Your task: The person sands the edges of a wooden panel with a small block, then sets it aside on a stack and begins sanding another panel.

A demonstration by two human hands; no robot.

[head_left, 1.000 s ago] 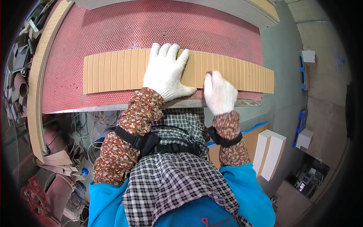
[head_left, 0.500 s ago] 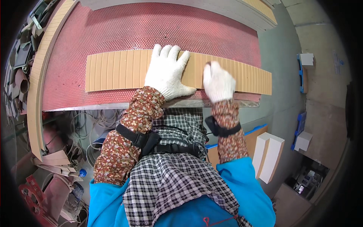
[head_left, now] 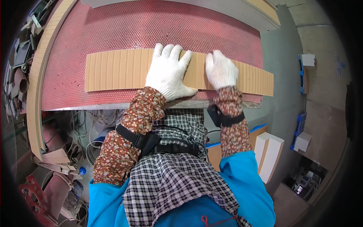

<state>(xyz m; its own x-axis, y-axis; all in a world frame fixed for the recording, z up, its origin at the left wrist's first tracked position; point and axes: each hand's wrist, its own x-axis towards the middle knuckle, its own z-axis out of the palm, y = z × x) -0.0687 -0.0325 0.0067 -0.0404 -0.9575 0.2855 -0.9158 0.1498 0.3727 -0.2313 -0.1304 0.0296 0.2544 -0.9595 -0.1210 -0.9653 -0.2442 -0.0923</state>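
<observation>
A long tan panel with grooves running across its width (head_left: 113, 71) lies on a red, mesh-textured work surface (head_left: 75, 41). White knitted gloves cover both hands. My left hand (head_left: 166, 72) presses flat on the panel's middle, fingers spread toward the far edge and thumb out to the right, over the near edge. Just right of it, my right hand (head_left: 222, 70) is curled closed over the panel, its fingertips near the far edge. What those fingers hold, if anything, is hidden.
A long grooved strip (head_left: 34, 113) runs along the left side, with scrap offcuts (head_left: 22, 56) beyond it. White-sided boards (head_left: 227, 10) stand along the far edge. White blocks (head_left: 269, 157) sit low on the right. Cables (head_left: 89, 125) hang below the table.
My right hand has slid across the panel toward its far edge and slightly right, still closed. My left hand stays in place, holding the panel down.
</observation>
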